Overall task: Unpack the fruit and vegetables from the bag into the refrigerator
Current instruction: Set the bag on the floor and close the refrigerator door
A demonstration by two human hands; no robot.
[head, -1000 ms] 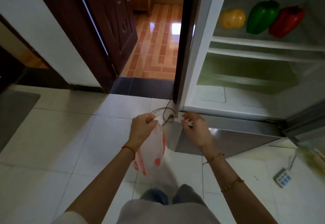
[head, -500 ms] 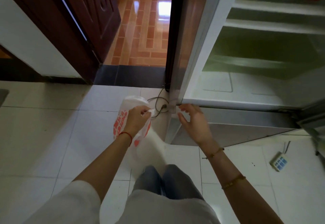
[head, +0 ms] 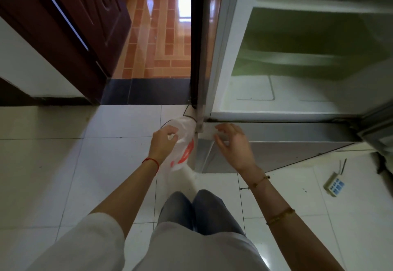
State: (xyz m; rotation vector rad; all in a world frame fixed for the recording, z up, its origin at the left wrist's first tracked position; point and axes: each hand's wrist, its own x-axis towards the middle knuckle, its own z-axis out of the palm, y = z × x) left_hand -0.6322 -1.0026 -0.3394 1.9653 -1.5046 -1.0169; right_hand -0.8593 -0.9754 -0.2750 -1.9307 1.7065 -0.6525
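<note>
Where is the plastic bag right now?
The plastic bag hangs from the left hand in the middle of the head view, over the white floor tiles, just left of the open refrigerator's bottom corner.

Both arms reach forward and down, bare past pushed-up white sleeves. The left hand (head: 162, 143) has its fingers curled round thin plastic it grips. The right hand (head: 232, 145) is held just beside it, fingers loosely bent, holding nothing.

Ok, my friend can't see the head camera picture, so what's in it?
A person's left hand holds a limp white plastic bag with red print, low before an open refrigerator. The right hand hovers beside it, fingers spread, holding nothing. A white power strip lies on the tiled floor.
</note>
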